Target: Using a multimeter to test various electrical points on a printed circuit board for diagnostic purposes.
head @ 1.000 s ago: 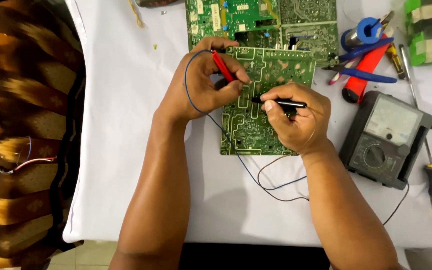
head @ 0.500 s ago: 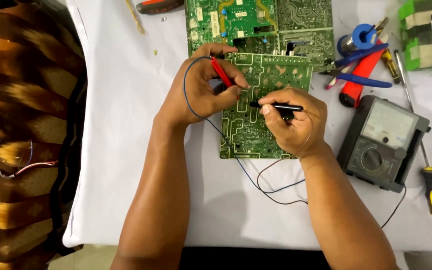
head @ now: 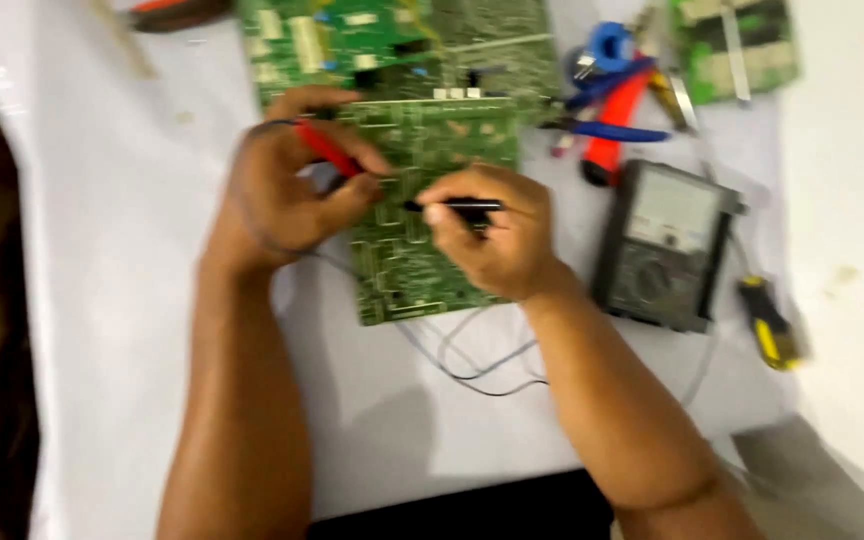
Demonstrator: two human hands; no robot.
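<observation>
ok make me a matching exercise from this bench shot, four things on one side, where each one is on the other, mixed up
Things:
1. red probe
2. black probe
3. analog meter
4. yellow-handled screwdriver

Places:
A. lying on the white cloth at the far right, beside the meter
B. held in the left hand
C. on the cloth just right of the green circuit board
D. held in the right hand

Pairs: 1-B, 2-D, 3-C, 4-A

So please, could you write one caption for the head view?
Left hand holds red probe, right hand black probe, on green circuit board beside analog multimeter.
</observation>
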